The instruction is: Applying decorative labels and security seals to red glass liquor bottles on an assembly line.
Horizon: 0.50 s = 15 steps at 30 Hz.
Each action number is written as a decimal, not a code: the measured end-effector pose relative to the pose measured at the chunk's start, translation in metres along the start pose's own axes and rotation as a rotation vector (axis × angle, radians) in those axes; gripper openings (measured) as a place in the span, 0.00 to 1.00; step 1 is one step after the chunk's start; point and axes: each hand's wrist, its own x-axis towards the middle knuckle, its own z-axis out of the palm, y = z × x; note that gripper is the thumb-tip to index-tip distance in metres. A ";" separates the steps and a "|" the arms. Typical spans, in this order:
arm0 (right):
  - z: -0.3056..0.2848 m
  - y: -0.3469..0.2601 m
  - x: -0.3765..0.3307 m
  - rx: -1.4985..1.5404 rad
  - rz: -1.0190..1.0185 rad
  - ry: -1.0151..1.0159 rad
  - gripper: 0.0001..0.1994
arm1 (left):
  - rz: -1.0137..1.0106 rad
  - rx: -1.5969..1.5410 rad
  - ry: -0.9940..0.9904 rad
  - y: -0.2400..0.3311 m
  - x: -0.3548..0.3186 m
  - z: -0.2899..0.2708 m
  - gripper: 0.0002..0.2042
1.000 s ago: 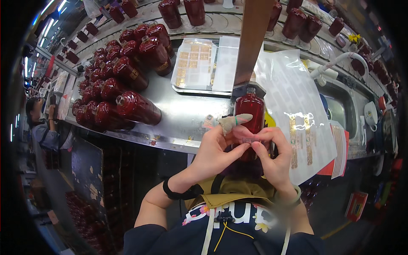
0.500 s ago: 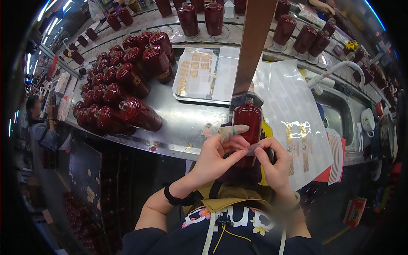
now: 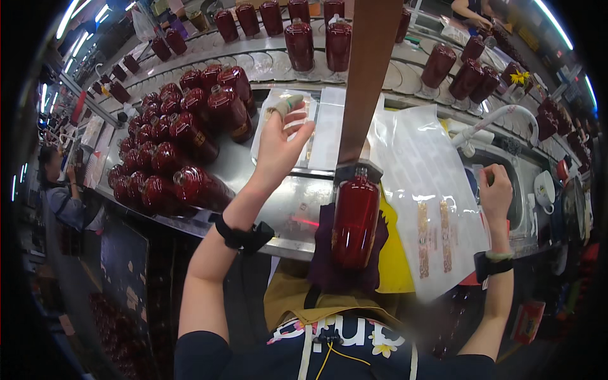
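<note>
A dark red glass bottle (image 3: 356,223) lies in front of me on a dark purple cloth (image 3: 322,248). Its neck points away, at a metal bracket below a brown post. My left hand (image 3: 283,134) is over a tray of gold-printed decal sheets (image 3: 269,113), fingers apart, a cloth cover with a green band on one finger. Nothing shows in its grip. Over at the sink's near left edge is my right hand (image 3: 496,192), its fingers curled together. Whatever they hold, if anything, is too small to make out. A white sheet with two gold decal strips (image 3: 423,239) lies between bottle and right hand.
Many red bottles (image 3: 193,136) are crowded on the metal counter to the left. More stand along the conveyor (image 3: 272,60) behind. The brown post (image 3: 364,82) rises beyond the bottle. At right are a sink (image 3: 516,161), a curved white faucet (image 3: 506,98) and a white mug (image 3: 543,189).
Both hands have left the bottle, where they held a small clear film piece together. The left went forward to the tray, the right out to the sink. The bottle lies uncovered.
</note>
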 end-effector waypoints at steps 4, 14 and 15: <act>0.024 0.109 0.022 -0.256 0.111 -0.133 0.08 | -0.080 0.299 0.052 -0.039 0.084 0.001 0.36; 0.110 0.214 0.018 -0.537 0.345 -0.728 0.12 | -0.091 0.844 -0.055 -0.033 0.218 0.061 0.26; 0.111 0.214 0.022 -0.494 0.334 -0.715 0.12 | -0.136 0.659 -0.047 -0.040 0.227 0.058 0.34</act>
